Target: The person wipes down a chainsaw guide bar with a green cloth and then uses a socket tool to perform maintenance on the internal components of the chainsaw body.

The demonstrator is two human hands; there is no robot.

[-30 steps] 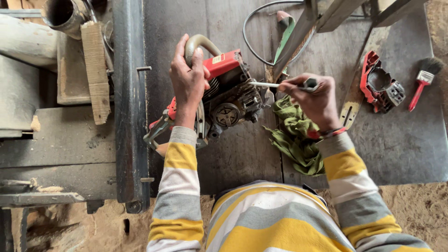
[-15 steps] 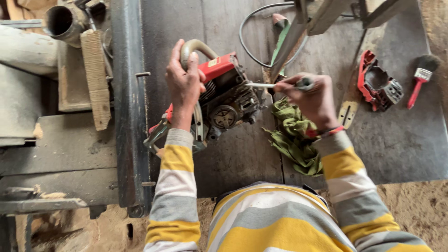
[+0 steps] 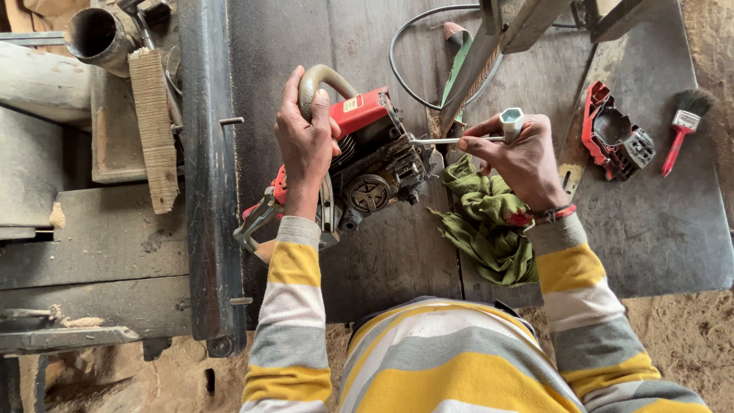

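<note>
Overhead, from the head camera: the red chainsaw engine body [image 3: 367, 164] sits on the dark desk [image 3: 397, 260], its long axis running from lower left to upper right, with the left hand [image 3: 307, 141] closed around its curved grey handle [image 3: 321, 76]. The right hand [image 3: 520, 157] is closed on a T-shaped socket wrench [image 3: 478, 136], whose shaft lies nearly level and points left, its tip touching the engine's right side, so the right hand is the nearer to that working point. A green rag [image 3: 489, 222] lies just under the right hand, while a detached red cover [image 3: 615, 134] and a red-handled brush [image 3: 683, 126] lie well apart to the right.
</note>
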